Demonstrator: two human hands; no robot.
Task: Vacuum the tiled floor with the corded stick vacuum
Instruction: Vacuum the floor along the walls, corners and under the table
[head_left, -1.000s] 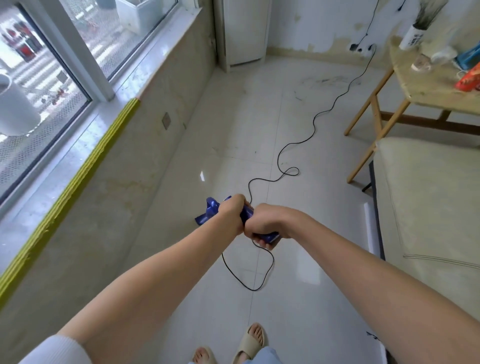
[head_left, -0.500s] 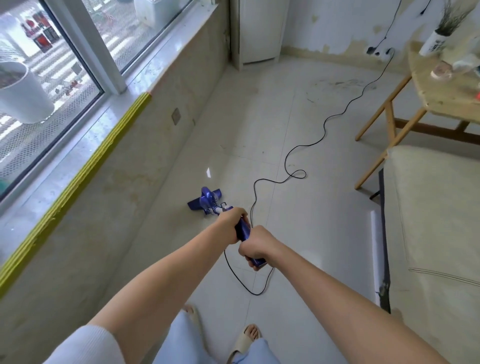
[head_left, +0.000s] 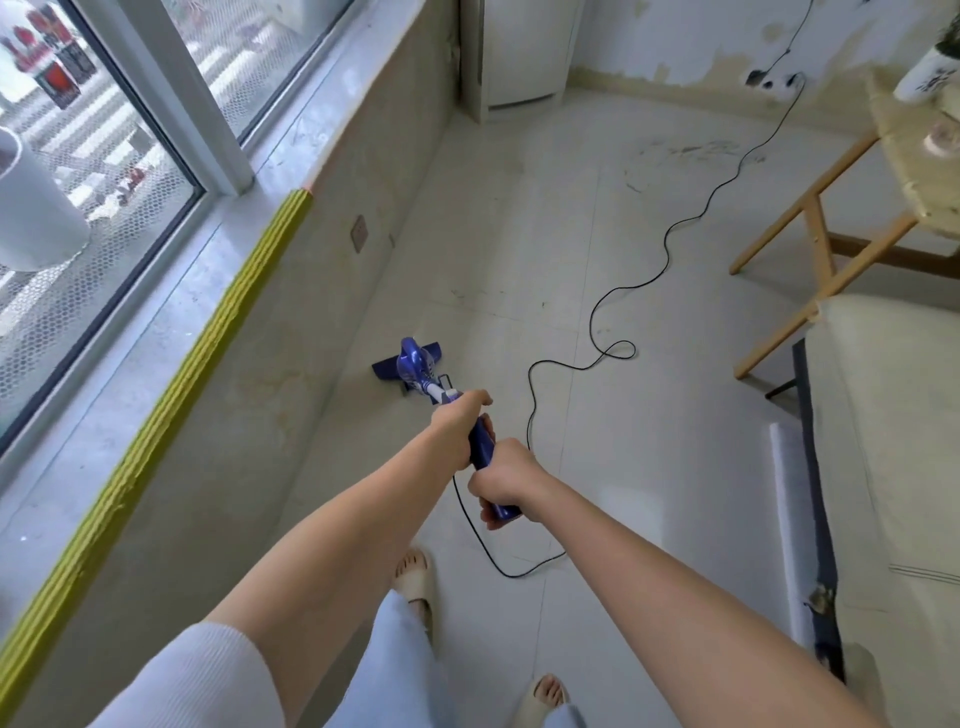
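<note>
Both arms outstretched, left hand (head_left: 457, 431) & right hand (head_left: 504, 480) fisted, nearly touching.

The vacuum handle (head_left: 482, 441) is largely covered by both hands. The wooden table (head_left: 914, 171) and white pot (head_left: 31, 208) are cropped by frame edges.

A room in a lived-in home, seen from above. Pale glossy floor tiles (head_left: 519, 270) run beside a low wall under a large window (head_left: 104, 130), whose sill edge carries a yellow foam guard (head_left: 218, 322). A wooden worktop (head_left: 914, 156) stands at the right, near a cream cushioned seat (head_left: 893, 467). The far wall (head_left: 675, 36) has peeling paint and a socket (head_left: 756, 78) with a black cord (head_left: 675, 234) plugged in.
</note>
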